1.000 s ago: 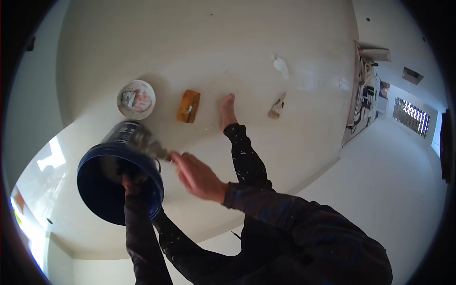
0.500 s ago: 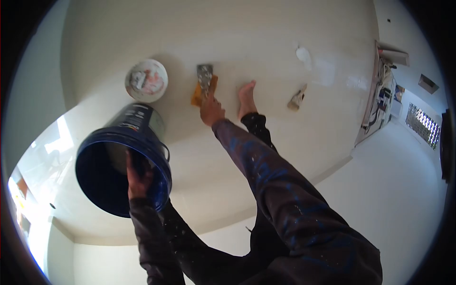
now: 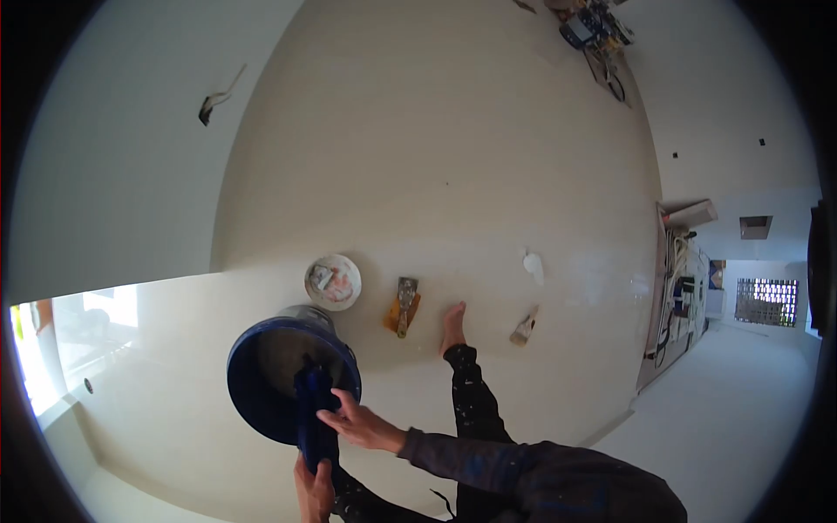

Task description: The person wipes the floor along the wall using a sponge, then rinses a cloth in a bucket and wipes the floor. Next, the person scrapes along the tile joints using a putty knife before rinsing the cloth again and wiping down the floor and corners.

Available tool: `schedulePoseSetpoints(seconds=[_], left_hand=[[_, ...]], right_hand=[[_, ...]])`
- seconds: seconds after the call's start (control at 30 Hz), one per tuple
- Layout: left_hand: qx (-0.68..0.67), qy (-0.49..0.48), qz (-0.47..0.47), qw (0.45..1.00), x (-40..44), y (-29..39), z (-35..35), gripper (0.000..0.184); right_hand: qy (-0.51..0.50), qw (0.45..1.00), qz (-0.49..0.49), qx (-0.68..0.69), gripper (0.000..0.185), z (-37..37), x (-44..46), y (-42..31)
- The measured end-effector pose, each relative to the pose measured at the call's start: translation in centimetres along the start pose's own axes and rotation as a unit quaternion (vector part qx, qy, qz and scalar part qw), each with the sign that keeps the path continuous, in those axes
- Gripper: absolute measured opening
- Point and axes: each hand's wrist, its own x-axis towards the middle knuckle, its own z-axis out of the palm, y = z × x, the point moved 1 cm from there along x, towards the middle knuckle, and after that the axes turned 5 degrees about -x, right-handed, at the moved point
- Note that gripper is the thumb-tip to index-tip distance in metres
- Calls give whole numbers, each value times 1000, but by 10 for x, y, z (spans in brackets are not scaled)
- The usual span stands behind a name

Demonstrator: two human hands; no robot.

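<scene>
My left hand [image 3: 316,490] is at the bottom, closed around the lower end of a dark blue, cloth-like item [image 3: 316,414]. That item hangs across the mouth of the tilted blue bucket [image 3: 239,349]. At the right rim of the bucket, my right hand [image 3: 362,423] has its fingers spread beside the blue item; whether the fingertips touch it is unclear. A scraper [image 3: 404,301] lies on an orange block [image 3: 394,317] on the floor. Behind the bucket stands a white bowl [image 3: 333,282] with whitish and pink residue.
A brush [image 3: 524,329] and a white scrap [image 3: 534,265] lie on the floor, right of my bare foot [image 3: 453,327]. Assorted gear [image 3: 680,292] lines the right wall, with more tools [image 3: 593,30] at the top right. Wires stick out of the left wall.
My right hand has put the scraper on the orange block and come back to the bucket. My left hand has come out of the bucket with the blue item. The view has tilted up.
</scene>
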Motion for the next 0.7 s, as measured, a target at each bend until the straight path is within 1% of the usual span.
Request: schedulePoseSetpoints(seconds=[0.03, 0.07, 0.1, 0.13, 0.17, 0.2, 0.23, 0.27, 0.33, 0.37, 0.4, 0.43, 0.47, 0.5, 0.53, 0.57, 0.6, 0.63, 0.67, 0.7], left_hand=[[-1, -16, 11, 1000, -12, 11, -1, 40], [-5, -13, 17, 1000, -22, 17, -6, 40], [26, -26, 24, 999, -32, 20, -15, 39], [62, -45, 24, 997, -39, 20, -19, 39], [95, -66, -7, 993, -42, 15, -22, 49], [94, -64, -7, 994, -46, 18, -28, 49], [92, -100, 7, 991, -52, 25, -36, 51], [89, -134, 22, 987, -56, 27, -44, 53], [68, -43, 29, 996, -23, 1, -67, 22], [113, 0, 53, 992, -9, 11, -77, 13], [75, 34, 34, 996, 9, 20, -81, 8], [143, 73, 101, 982, 38, 5, -90, 10], [165, 83, 134, 974, 69, -9, -96, 18], [177, 78, 151, 969, 108, -41, -103, 27], [196, 78, 206, 956, 133, -48, -97, 30], [213, 78, 261, 938, 156, -51, -88, 32], [209, 80, 260, 939, 172, -66, -75, 32], [79, 139, 216, 963, 186, -82, -63, 36], [-52, 196, 169, 965, 201, -95, -51, 41], [-54, 200, 167, 964, 210, -114, -43, 41]], right_hand=[[26, 985, -123, -119, 54, 28, 19, 20], [-7, 996, 59, 71, 49, 35, 51, 16], [-45, 936, 237, 256, 46, 45, 79, 9], [-78, 805, 407, 424, 46, 56, 93, 9], [-79, 805, 407, 423, 46, 72, 102, 36], [-110, 803, 351, 468, 41, 93, 110, 81], [-141, 795, 293, 512, 39, 106, 115, 108], [-145, 795, 294, 510, 39, 107, 117, 112], [-239, 733, 344, 536, 44, 100, 115, 119], [-215, 745, 295, 558, 49, 80, 98, 117], [-220, 745, 297, 556, 49, 65, 86, 113], [-212, 809, 241, 492, 52, 58, 81, 127], [-211, 839, 210, 456, 54, 47, 79, 116], [-206, 866, 179, 418, 55, 35, 77, 105], [-240, 795, 313, 460, 58, 12, 74, 50], [-265, 705, 440, 489, 61, -2, 72, 15], [-267, 706, 442, 484, 61, -3, 69, 13], [-279, 674, 434, 529, 65, -1, 63, 13], [-290, 639, 424, 572, 71, -1, 61, 12], [-293, 639, 427, 569, 71, 5, 59, 16]])
